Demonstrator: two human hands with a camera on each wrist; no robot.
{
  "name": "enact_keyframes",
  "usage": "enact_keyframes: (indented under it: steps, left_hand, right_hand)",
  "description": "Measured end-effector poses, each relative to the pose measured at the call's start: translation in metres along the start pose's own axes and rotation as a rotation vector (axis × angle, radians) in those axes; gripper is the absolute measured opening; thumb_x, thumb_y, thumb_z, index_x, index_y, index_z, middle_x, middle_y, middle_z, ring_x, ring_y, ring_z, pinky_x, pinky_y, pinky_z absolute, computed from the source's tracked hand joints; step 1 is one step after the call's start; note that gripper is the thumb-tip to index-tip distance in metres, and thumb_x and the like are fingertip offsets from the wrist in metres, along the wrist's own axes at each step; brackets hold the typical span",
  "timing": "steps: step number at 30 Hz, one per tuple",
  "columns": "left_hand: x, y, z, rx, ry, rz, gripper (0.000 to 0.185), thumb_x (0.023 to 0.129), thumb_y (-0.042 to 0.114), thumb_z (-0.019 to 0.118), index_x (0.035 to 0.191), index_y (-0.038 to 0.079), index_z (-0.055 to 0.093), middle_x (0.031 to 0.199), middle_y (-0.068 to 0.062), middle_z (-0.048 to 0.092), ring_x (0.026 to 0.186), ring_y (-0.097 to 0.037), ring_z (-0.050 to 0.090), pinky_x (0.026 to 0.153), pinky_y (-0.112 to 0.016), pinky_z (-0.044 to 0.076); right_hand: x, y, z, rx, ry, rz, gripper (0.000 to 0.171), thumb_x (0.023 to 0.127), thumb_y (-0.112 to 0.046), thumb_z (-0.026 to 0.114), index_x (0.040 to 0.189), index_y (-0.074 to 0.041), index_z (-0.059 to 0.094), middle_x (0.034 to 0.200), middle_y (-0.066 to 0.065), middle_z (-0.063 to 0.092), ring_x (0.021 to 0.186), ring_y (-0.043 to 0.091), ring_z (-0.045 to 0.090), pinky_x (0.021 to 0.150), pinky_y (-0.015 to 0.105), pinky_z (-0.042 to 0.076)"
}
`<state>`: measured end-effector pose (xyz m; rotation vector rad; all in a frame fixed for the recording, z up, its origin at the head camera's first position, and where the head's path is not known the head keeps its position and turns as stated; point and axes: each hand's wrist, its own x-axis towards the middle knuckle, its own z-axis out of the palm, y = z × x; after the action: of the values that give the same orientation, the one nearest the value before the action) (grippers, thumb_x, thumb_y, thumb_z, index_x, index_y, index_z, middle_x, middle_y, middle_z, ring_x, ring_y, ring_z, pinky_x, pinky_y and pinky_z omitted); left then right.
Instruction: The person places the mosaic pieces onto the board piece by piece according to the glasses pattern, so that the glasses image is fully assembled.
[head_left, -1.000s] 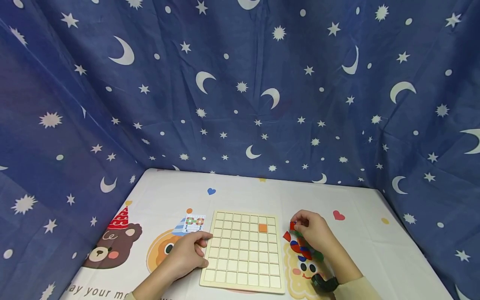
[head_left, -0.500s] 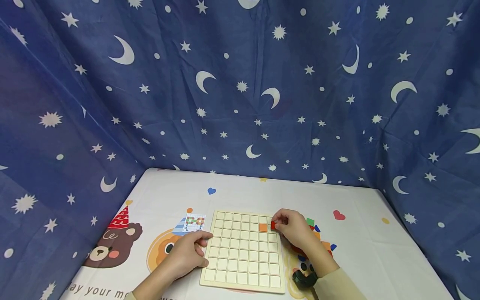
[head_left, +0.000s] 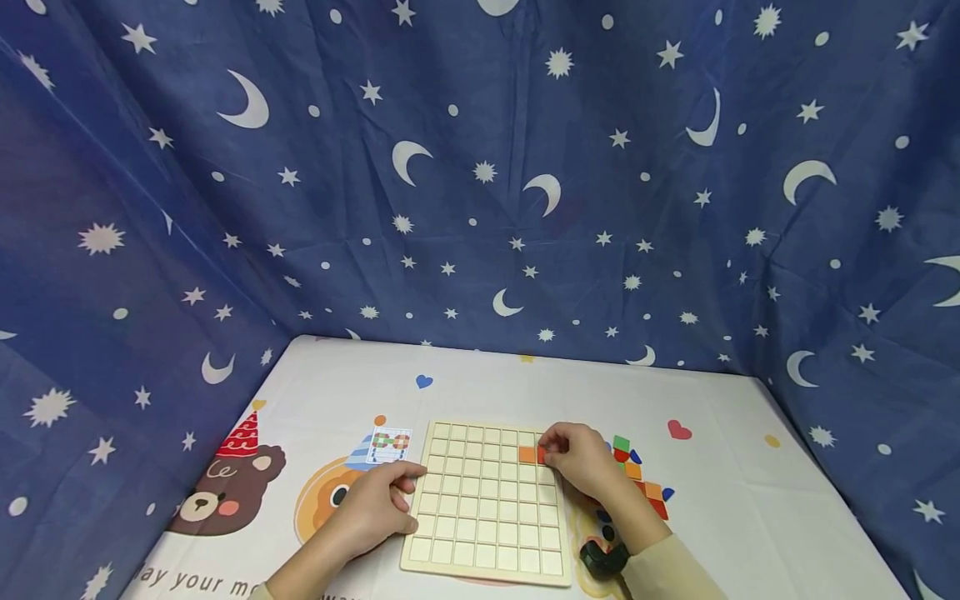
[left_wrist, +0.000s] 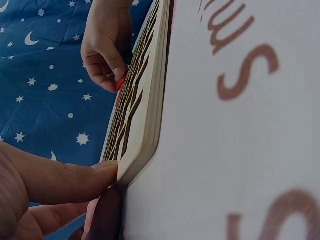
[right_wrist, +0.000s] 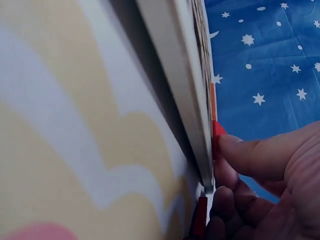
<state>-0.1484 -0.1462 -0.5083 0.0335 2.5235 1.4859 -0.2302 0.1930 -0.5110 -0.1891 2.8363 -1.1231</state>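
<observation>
Nearest, along the near rim of the white cartoon-printed tablecloth (head_left: 720, 500), brown lettering reads "ay your m", and the left hand (head_left: 371, 512) presses its thumb and fingers against the left edge of the pale wooden grid board (head_left: 483, 521), whose squares are nearly all free. On the board's right side the right hand (head_left: 581, 462) pinches a small red tile (head_left: 542, 455) on the last-column square, touching the orange square tile (head_left: 527, 455). Loose coloured tiles (head_left: 637, 475) lie just right of the board, a small pattern card (head_left: 388, 446) just left, and beyond hangs the dark blue moon-and-star curtain (head_left: 480, 192).
</observation>
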Motion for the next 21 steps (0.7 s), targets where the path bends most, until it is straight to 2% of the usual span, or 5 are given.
enact_keyframes:
  steps: [6, 14, 21]
  left_hand:
    - [-0.001, 0.0, 0.0, 0.005, -0.001, -0.001, 0.075, 0.064, -0.011, 0.09, 0.134, 0.009, 0.072, 0.104, -0.006, 0.062, 0.08, -0.018, 0.06, 0.064, -0.027, 0.05]
    - [-0.002, -0.002, -0.001, 0.007, -0.002, 0.007, 0.075, 0.064, -0.011, 0.089, 0.134, 0.009, 0.072, 0.104, -0.006, 0.061, 0.08, -0.019, 0.059, 0.064, -0.027, 0.05]
    - [-0.001, -0.001, 0.0, 0.004, 0.008, 0.008, 0.075, 0.063, -0.011, 0.089, 0.133, 0.009, 0.072, 0.103, -0.005, 0.062, 0.081, -0.018, 0.061, 0.066, -0.026, 0.051]
  right_hand:
    - [-0.002, -0.002, -0.001, -0.024, -0.017, 0.034, 0.022, 0.086, 0.0, 0.084, 0.096, -0.018, 0.077, 0.084, -0.003, 0.065, 0.082, 0.016, 0.058, 0.08, 0.033, 0.051]
    - [-0.003, -0.003, 0.0, -0.034, -0.027, 0.013, 0.02, 0.086, 0.002, 0.084, 0.094, -0.016, 0.077, 0.084, -0.003, 0.066, 0.081, 0.016, 0.058, 0.08, 0.035, 0.052]
    - [-0.007, 0.002, -0.014, -0.016, -0.006, 0.006, 0.022, 0.089, 0.002, 0.081, 0.1, -0.016, 0.08, 0.085, -0.005, 0.069, 0.08, 0.013, 0.061, 0.075, 0.031, 0.054]
